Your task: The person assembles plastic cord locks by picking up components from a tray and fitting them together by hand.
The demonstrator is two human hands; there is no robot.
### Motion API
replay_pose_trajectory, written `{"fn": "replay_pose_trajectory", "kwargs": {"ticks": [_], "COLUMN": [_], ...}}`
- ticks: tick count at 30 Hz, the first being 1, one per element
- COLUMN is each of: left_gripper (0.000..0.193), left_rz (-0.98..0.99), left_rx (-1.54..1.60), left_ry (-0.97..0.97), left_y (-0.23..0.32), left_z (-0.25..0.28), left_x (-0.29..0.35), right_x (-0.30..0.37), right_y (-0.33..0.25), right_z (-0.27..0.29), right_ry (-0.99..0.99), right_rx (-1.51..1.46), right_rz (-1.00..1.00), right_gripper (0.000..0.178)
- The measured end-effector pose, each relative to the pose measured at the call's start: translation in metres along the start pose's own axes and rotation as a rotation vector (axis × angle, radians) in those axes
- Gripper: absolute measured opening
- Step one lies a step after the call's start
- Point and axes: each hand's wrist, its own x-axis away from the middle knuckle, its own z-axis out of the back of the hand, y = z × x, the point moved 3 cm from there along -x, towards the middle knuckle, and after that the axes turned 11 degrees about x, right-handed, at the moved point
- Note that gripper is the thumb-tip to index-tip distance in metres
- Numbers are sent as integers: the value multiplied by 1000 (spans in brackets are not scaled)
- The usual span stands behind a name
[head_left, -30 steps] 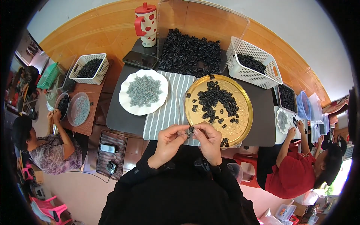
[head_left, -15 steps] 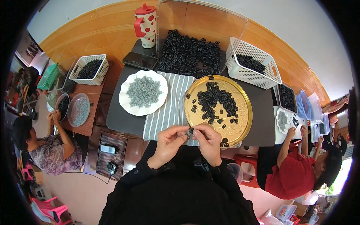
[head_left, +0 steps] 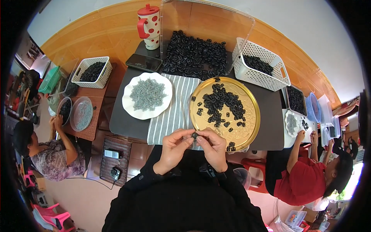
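Observation:
Between the fingertips of both my hands is a small black plastic piece (head_left: 194, 135), held above the front edge of the table. My left hand (head_left: 173, 149) pinches it from the left, and my right hand (head_left: 212, 149) closes on it from the right. Just beyond them lies a round gold tray (head_left: 249, 133) with a pile of small black pieces (head_left: 222, 102) on it. To its left a grey striped cloth (head_left: 179, 89) runs under a white scalloped plate (head_left: 129, 106), which carries a heap of small silvery metal parts (head_left: 148, 94).
At the back, a clear bin holds many black pieces (head_left: 193, 54). A white perforated basket (head_left: 257, 79) stands right of it; a red-dotted tumbler (head_left: 150, 29) and phone (head_left: 143, 62) stand left. Co-workers sit at left (head_left: 58, 162) and right (head_left: 301, 179).
The black piece has shifted slightly left between my fingertips, and my right hand has moved a little left with it. The tray and plate look the same.

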Motion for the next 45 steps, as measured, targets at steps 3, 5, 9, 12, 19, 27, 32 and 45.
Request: {"fn": "replay_pose_trajectory", "kwargs": {"ticks": [3,5,9,12,19,27,32,45], "left_gripper": [27,28,29,30,28,26,25,21], "left_rz": [-4,-25,-6,29,19,-24,-85,-150], "left_rx": [13,24,41,79,77,57,-16,-51], "left_ry": [4,-6,-35,-50,-54,-45,-48,-21], "left_y": [2,1,-3,-6,-8,-5,-3,-6], "left_z": [-2,-2,3,5,1,-5,-10,-14], "left_x": [0,0,-2,-3,-2,-1,3,5], "right_x": [0,1,2,3,7,9,12,14], "right_y": [-4,-11,-11,-12,-16,-22,-22,-26], "right_z": [0,0,1,2,3,-1,-1,-1], "right_ry": [-21,6,37,38,76,123,156,216], "right_rx": [105,226,268,270,326,386,379,483], "right_rz": [82,209,247,243,307,331,338,467], "right_gripper": [25,34,38,37,36,30,27,21]}}
